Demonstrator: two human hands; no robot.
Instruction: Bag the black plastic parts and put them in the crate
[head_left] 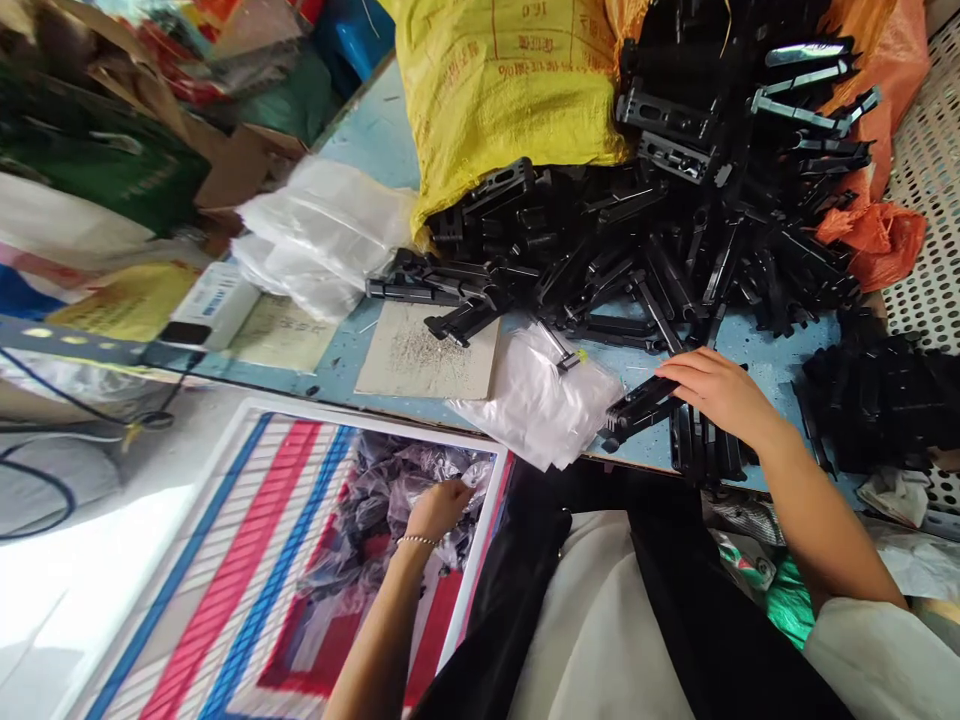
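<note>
Blue tabletop (780, 350) runs above a striped container (232, 560) at lower left. On the tabletop lie a broad heap of black parts (600, 270) and a yellow sack (517, 95). Wrapped pieces (367, 510) lie in the container; the left hand (437, 512) is over them, fingers curled, whether gripping I cannot tell. Near the table's front edge, the right hand (712, 388) grasps one slim black part (641, 408).
</note>
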